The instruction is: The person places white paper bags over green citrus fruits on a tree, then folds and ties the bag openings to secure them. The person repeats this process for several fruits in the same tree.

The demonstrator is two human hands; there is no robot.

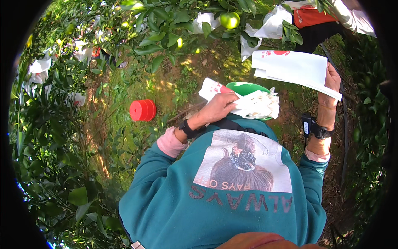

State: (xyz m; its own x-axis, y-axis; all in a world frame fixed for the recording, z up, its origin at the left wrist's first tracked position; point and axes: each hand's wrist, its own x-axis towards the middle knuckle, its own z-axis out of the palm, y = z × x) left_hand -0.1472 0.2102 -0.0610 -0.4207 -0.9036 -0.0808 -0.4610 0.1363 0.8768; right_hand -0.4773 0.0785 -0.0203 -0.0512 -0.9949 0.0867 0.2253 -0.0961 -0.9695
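Note:
At my waist is a green plastic container [247, 88] with a bundle of folded white paper bags [261, 104] in it. My left hand [219, 107] is at the bundle's left side, its fingers closed on a white paper bag [210, 88] with red print that sticks out past them. Off to the right, my right hand [332, 81] grips the end of flat white paper bags [289, 67], which extend leftward from it and also bear red print. Part of that hand is hidden behind the paper.
A red plastic pot [142, 110] lies left of me. Ahead hangs a green citrus fruit [229, 20] among leaves, beside white bags [276, 23] on the branches. Another person [314, 21] is at the upper right. Leafy branches crowd the left and right; a dark hose [345, 124] runs along the ground.

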